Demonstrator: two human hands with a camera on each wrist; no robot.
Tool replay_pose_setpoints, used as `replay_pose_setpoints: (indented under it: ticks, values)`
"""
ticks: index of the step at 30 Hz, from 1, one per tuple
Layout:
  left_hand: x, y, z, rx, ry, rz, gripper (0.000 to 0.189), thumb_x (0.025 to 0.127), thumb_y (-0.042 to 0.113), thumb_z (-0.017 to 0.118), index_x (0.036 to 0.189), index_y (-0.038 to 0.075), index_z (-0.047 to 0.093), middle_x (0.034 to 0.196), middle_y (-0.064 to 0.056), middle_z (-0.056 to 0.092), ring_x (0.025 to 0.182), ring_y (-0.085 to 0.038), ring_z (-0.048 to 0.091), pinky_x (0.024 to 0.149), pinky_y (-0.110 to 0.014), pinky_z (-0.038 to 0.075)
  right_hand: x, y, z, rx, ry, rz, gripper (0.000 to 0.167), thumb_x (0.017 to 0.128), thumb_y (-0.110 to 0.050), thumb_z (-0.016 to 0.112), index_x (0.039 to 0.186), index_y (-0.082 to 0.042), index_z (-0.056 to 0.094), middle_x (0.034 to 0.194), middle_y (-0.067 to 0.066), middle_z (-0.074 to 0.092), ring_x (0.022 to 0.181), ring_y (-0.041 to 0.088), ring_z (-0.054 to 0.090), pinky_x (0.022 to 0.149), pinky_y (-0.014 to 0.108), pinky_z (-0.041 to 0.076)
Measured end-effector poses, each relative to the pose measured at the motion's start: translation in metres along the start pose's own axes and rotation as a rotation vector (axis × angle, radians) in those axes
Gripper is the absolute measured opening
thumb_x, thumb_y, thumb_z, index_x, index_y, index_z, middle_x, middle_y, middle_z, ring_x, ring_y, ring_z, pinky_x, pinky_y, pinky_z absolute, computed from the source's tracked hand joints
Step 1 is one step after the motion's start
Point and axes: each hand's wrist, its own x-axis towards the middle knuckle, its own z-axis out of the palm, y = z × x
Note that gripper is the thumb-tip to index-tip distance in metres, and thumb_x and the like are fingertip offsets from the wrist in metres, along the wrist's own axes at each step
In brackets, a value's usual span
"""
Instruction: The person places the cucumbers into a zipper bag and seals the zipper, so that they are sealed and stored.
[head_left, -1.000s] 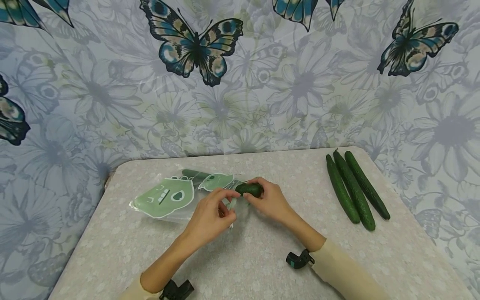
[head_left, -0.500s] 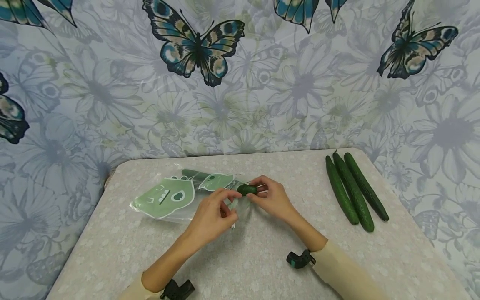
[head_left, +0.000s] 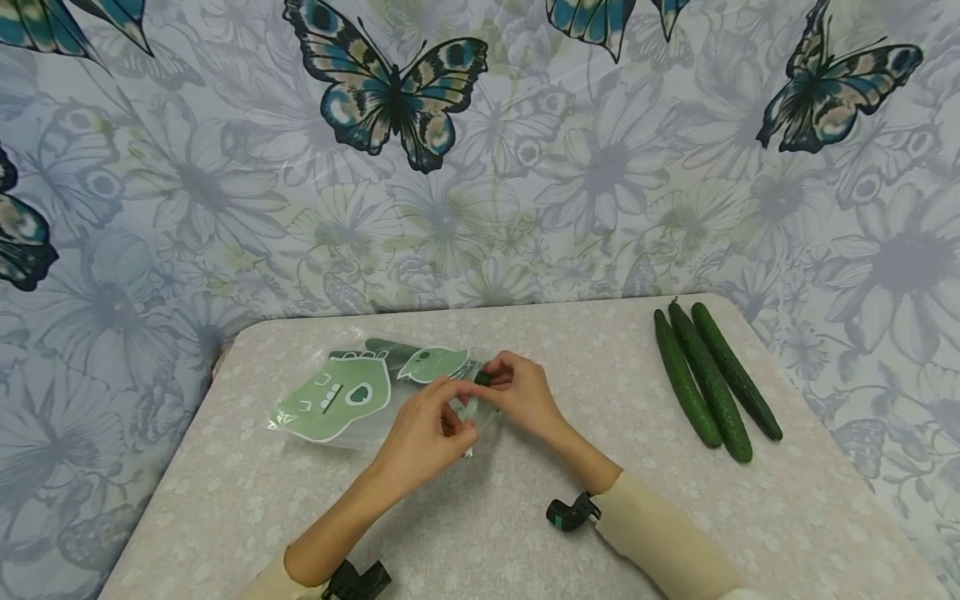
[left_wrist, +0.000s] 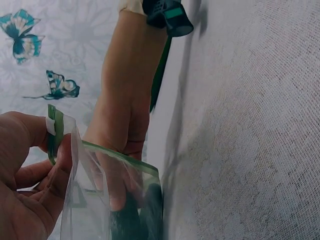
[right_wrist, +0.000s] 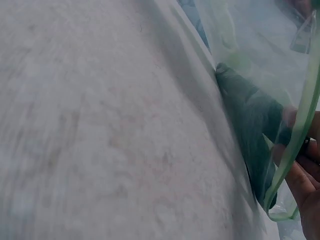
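Note:
A clear zip bag with a green cartoon print lies on the left half of the table. My left hand pinches the green-edged rim at the bag's mouth, holding it apart. The fingers of my right hand reach inside the mouth and grip the near end of a cucumber, most of which lies within the bag. Beside it in the bag is another cucumber. The print and my fingers hide parts of both.
Three cucumbers lie side by side at the right of the table. Behind the table hangs a cloth patterned with butterflies and flowers. Each wrist wears a black camera mount.
My right hand has moved left to the bag's mouth, pushing the cucumber farther in, so that little of its end shows. The bag has shifted slightly. My left hand has stayed at the rim.

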Motion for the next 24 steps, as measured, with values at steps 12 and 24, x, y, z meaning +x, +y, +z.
replay_pose_setpoints:
  ticks: [12,24]
  values:
    - [0.003,-0.004,-0.001,-0.059,-0.026,-0.036,0.037,0.091,0.006,0.071,0.126,0.019,0.073,0.111,0.004,0.062,0.066,-0.004,0.067,0.058,-0.027,0.058,0.001,0.007,0.000,-0.078,0.043,0.012,0.029,0.087,-0.029,0.092,0.105,-0.010,0.079,0.101,0.007,0.081,0.084,0.014,0.079,0.076,0.025,0.065]
    - [0.003,-0.006,-0.002,-0.067,-0.031,-0.074,0.040,0.091,0.007,0.071,0.127,0.026,0.072,0.112,0.004,0.063,0.066,-0.004,0.067,0.058,-0.026,0.057,-0.012,0.010,-0.033,-0.035,0.018,0.083,0.033,0.089,-0.026,0.090,0.113,-0.008,0.076,0.106,0.007,0.079,0.093,0.017,0.078,0.082,0.026,0.064]
